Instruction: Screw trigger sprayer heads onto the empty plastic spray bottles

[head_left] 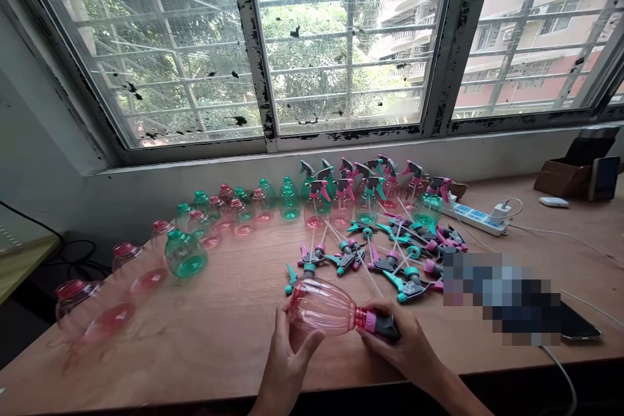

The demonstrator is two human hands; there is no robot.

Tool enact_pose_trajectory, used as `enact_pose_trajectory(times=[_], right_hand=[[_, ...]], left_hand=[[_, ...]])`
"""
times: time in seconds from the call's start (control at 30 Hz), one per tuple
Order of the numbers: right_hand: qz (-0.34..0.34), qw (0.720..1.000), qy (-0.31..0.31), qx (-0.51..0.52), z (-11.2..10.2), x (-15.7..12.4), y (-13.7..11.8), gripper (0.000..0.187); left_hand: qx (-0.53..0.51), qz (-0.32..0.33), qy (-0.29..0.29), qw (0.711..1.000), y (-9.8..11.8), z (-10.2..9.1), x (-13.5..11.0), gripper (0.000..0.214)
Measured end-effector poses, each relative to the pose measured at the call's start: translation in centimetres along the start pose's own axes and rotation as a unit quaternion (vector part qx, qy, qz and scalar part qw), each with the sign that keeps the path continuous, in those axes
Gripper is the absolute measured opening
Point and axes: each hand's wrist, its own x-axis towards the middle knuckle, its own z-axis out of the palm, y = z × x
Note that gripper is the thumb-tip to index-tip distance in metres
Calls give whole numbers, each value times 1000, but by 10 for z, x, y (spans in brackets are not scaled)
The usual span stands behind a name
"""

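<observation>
Pink bottle held sideways near the table's front edge

2 hands hold the pink bottle [322,305] on its side over the front part of the table [219,344], both wrists crossing in over the front edge. The left hand [294,346] is half open, thumb and fingers curved around the broad base. The right hand [402,343] is closed around the black-and-pink spray head [383,327] at the neck.

Just beyond, loose spray heads [348,257] crowd the room ahead. To the left, a wide stretch of wood runs to a green bottle [186,255]; the nearest pink open-necked bottle [92,312] stands close to the left edge. Bottles with sprayers [341,208] line the rear. On the right, a dark device [578,323], partly pixelated, and a power strip [480,216] bound the space.
</observation>
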Motion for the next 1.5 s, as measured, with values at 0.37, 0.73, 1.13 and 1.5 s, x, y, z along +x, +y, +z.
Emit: enact_pose_trajectory(times=[0.37,0.73,1.13,1.5], right_hand=[[11,1000,-17,0,0,-3,5,19],[5,1000,-13,-5,0,-5,9,21],[-8,1000,-12,2,0,-5,5,21],[-22,999,-22,9,-1,-4,4,22]], left_hand=[[0,38,-3,999,-7,-1,6,74],[-54,32,13,998,-10,-2,9,65],[-48,10,1,999,-5,-1,7,61],[-34,4,-1,999,-10,-2,2,55]])
